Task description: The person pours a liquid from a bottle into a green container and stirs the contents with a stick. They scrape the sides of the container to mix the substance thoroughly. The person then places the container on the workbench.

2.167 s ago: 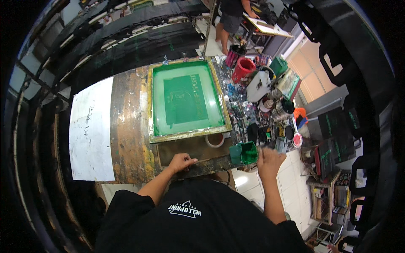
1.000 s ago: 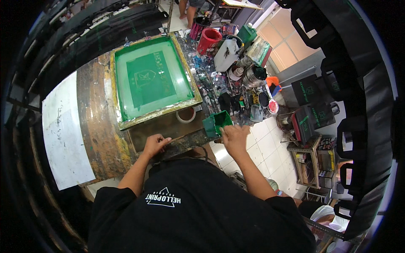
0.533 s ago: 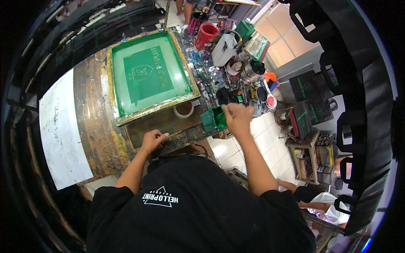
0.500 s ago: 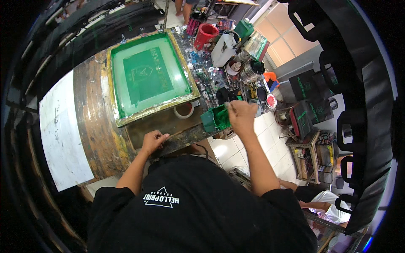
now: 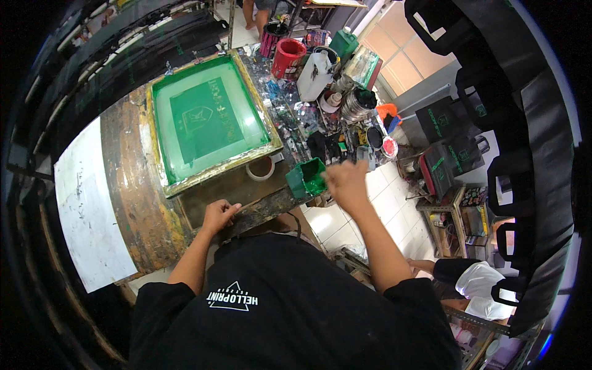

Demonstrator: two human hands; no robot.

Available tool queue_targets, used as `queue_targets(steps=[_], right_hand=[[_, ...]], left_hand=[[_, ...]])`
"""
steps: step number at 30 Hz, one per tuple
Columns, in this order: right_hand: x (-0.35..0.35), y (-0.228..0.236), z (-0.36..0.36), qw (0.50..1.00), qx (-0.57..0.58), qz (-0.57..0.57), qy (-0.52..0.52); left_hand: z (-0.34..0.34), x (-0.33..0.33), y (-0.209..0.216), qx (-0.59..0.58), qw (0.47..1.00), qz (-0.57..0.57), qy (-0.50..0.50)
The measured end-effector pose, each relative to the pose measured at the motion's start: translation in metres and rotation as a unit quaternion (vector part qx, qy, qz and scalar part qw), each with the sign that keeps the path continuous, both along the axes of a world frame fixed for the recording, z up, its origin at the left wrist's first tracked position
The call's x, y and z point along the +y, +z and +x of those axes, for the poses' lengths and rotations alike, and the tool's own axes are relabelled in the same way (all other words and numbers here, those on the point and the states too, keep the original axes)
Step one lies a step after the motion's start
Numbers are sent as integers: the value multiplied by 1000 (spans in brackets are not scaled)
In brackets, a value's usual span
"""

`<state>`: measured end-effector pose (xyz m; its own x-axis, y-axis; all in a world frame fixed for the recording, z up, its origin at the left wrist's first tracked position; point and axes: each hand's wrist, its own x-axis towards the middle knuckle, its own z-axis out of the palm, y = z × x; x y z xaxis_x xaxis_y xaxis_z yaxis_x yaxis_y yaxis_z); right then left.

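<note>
My right hand [image 5: 345, 185] is closed at the right rim of a green cut-open plastic container [image 5: 296, 183] with wet green ink inside. Its fingers are pinched together and slightly blurred; whatever they grip is hidden. My left hand [image 5: 221, 214] lies with curled fingers at the near edge of the worktable, nothing visible in it. Beyond it, a wooden-framed printing screen [image 5: 203, 117] rests on the table, green ink spread over its mesh around a darker rectangle with a design. A small round tub [image 5: 261, 168] is partly under the screen's near right corner.
White sheets [image 5: 92, 203] cover the table's left end. At the back right stand a red bucket [image 5: 288, 58], a whitish jug [image 5: 315, 77], a green bottle [image 5: 343, 43] and several ink cans [image 5: 359, 103]. Black bags [image 5: 512, 179] hang at the right. Another person [image 5: 478, 280] is at the lower right.
My right hand has come lower and nearer to me along the container's rim. My left hand keeps its place at the table edge, its fingers a little more curled. The whole view has shifted slightly.
</note>
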<state>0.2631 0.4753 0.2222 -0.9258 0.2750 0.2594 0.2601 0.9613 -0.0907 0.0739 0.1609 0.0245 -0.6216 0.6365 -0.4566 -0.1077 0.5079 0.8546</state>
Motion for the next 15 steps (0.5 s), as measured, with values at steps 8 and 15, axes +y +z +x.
queue_targets(steps=[8,15], right_hand=[[8,29,-27,998,29,-28,-38],[-10,-27,-14,993,26,-105,-37]], left_hand=[[4,-3,8,4,1000,-12,20],[1,10,19,21,1000,-11,2]])
